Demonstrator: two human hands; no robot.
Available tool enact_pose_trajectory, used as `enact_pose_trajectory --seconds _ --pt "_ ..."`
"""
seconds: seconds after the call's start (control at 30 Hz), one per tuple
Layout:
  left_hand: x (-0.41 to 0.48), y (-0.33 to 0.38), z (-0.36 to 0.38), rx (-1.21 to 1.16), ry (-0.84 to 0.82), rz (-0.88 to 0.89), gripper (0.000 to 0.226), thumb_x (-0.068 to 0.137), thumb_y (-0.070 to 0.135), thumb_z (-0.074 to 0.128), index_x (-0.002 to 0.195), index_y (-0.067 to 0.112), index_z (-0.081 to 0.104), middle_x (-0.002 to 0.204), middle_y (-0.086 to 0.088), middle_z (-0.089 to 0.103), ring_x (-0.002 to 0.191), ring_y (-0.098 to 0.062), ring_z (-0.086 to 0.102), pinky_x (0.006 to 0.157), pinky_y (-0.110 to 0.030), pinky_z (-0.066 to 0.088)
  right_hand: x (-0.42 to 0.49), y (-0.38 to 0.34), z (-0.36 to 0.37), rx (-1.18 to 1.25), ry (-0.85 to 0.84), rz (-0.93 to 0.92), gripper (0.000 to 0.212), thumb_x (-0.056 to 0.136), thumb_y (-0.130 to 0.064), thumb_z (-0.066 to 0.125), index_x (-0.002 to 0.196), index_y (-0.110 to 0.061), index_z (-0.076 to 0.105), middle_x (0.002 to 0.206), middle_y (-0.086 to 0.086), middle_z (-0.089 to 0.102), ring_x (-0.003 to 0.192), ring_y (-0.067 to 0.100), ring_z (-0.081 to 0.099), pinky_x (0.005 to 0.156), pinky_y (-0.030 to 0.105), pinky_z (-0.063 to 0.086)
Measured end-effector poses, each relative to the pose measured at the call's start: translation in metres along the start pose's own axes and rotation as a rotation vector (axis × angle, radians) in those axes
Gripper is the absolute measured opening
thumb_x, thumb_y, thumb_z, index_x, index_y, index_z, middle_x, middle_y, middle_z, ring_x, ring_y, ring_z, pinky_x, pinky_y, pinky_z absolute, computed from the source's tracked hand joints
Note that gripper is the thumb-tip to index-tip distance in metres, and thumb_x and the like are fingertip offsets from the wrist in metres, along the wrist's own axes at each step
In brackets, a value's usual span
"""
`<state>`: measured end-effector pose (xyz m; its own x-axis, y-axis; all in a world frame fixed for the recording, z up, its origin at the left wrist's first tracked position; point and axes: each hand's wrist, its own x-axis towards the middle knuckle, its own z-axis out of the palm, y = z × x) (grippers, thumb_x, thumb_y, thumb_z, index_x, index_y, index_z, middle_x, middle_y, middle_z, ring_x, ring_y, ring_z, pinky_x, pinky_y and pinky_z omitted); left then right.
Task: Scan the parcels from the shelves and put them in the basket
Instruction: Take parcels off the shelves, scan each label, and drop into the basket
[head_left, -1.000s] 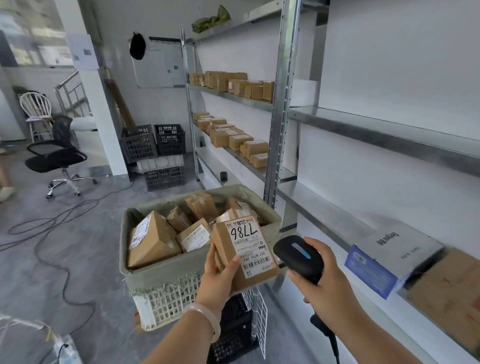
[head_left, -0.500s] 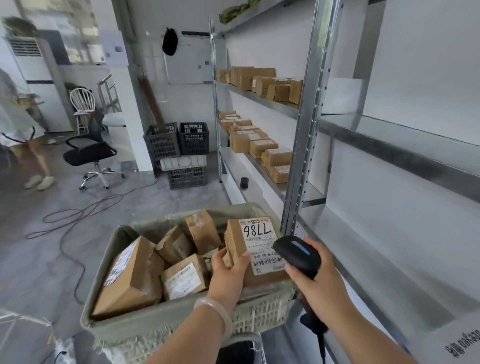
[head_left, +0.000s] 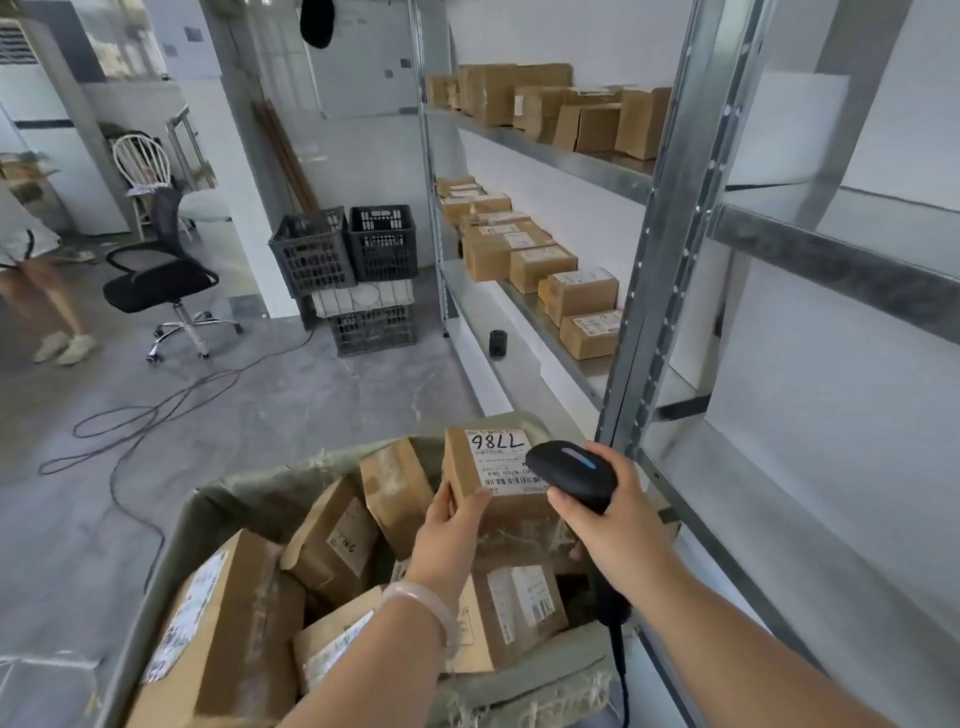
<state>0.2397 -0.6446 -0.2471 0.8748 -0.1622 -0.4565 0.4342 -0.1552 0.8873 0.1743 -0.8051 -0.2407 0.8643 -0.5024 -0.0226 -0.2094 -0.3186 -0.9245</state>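
My left hand grips a brown cardboard parcel with a white label marked 7786, held over the far right part of the basket. The basket is lined with a green sack and holds several brown parcels. My right hand grips a black barcode scanner, its head right at the parcel's label. More brown parcels sit on the metal shelves at the right, on the middle shelf and the upper shelf.
A metal shelf upright stands just behind the scanner. Black crates are stacked by the wall. An office chair and loose cables lie on the grey floor at left. A person's legs stand at the far left.
The view has swung closer over the basket. My left hand has carried the labelled parcel lower and further over the basket, and the scanner has stayed close against its label.
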Motion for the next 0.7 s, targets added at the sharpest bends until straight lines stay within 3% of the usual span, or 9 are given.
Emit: enact_pose_trajectory --seconds 0.13,0.27,0.4,0.47,0.6,0.7 --pt "0.054 0.002 -0.004 0.101 0.036 -0.095 0.063 0.096 0.056 0.047 0.154 0.037 0.028 0.149 0.002 0.044 0.133 -0.027 0.044 0.111 -0.044 0.037 0.045 0.004 0.028 -0.074 -0.017 0.046 0.064 0.083 -0.040 0.071 0.135 -0.039 0.033 0.115 -0.012 0.050 0.085 0.004 0.055 0.070 0.018 0.049" --pt "0.089 -0.007 -0.010 0.307 -0.011 -0.092 0.062 0.102 0.036 0.046 0.157 0.033 0.017 0.163 0.001 0.020 0.144 -0.029 0.032 0.110 -0.038 0.036 0.074 0.015 0.052 -0.123 -0.044 0.062 0.069 0.079 -0.045 0.074 0.134 -0.043 0.032 0.124 -0.012 0.049 0.106 0.013 0.056 0.091 0.038 0.054" --pt "0.103 -0.015 -0.015 0.290 0.053 -0.150 0.075 0.093 0.056 0.052 0.156 0.041 0.013 0.157 -0.004 0.031 0.140 -0.034 0.036 0.112 -0.047 0.034 0.079 0.027 0.061 -0.083 -0.042 0.082 0.070 0.076 -0.044 0.077 0.131 -0.047 0.033 0.123 -0.014 0.046 0.108 0.015 0.057 0.084 0.042 0.058" --pt "0.105 -0.019 -0.015 0.400 0.082 -0.090 0.079 0.089 0.060 0.054 0.155 0.044 0.014 0.159 -0.004 0.027 0.141 -0.033 0.033 0.114 -0.052 0.032 0.075 0.031 0.058 -0.076 -0.026 0.090 0.069 0.076 -0.043 0.076 0.130 -0.049 0.033 0.122 -0.015 0.046 0.109 0.014 0.057 0.084 0.042 0.058" --pt "0.094 -0.011 -0.003 0.646 0.110 0.136 0.076 0.092 0.057 0.052 0.155 0.042 0.013 0.165 0.001 0.011 0.151 -0.027 0.010 0.121 -0.049 0.020 0.057 0.032 0.039 -0.049 0.052 0.106 0.064 0.080 -0.039 0.074 0.125 -0.053 0.031 0.117 -0.018 0.047 0.104 0.009 0.057 0.087 0.038 0.057" --pt "0.080 0.003 0.020 0.867 0.049 0.310 0.078 0.094 0.061 0.046 0.156 0.041 0.004 0.166 0.002 0.001 0.153 -0.024 -0.002 0.124 -0.047 0.006 0.033 0.031 0.015 -0.019 0.151 0.103 0.064 0.081 -0.032 0.076 0.121 -0.054 0.031 0.110 -0.030 0.045 0.097 -0.001 0.056 0.083 0.025 0.056"
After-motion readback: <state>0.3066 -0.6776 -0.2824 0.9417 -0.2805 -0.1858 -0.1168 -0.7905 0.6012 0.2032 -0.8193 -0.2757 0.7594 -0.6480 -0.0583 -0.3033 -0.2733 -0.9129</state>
